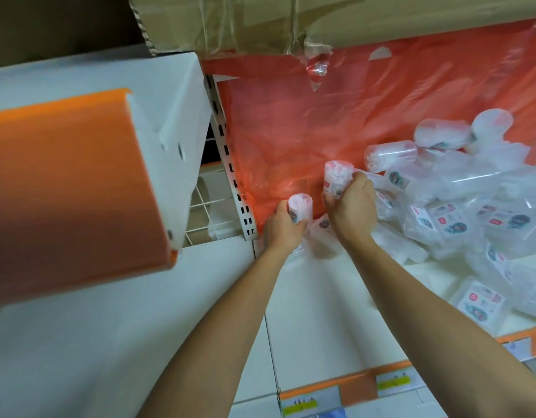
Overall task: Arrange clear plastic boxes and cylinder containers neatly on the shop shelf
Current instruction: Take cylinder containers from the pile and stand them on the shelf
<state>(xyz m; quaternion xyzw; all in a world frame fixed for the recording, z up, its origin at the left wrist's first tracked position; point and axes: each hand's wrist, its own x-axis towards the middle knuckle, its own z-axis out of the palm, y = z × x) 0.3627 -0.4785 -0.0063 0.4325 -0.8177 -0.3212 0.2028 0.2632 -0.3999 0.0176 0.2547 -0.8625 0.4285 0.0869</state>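
Placing step: our left hand [283, 229] and right hand [354, 206] each have fingers wrapped round a cylinder [300, 206], second cylinder [336, 178]; next we should stand both upright on the shelf [321, 297].

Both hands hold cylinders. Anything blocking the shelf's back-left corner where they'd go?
Partly. A clear labelled pack lies on the shelf between the left hand and right hand, just below the left cylinder and right cylinder. Nothing else visible blocks that corner.

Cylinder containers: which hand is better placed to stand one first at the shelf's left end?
Left, probably. The left hand grips the lower cylinder upright beside the slotted post at the shelf's left end; the right hand grips the upper cylinder, raised, nearer the loose pile.
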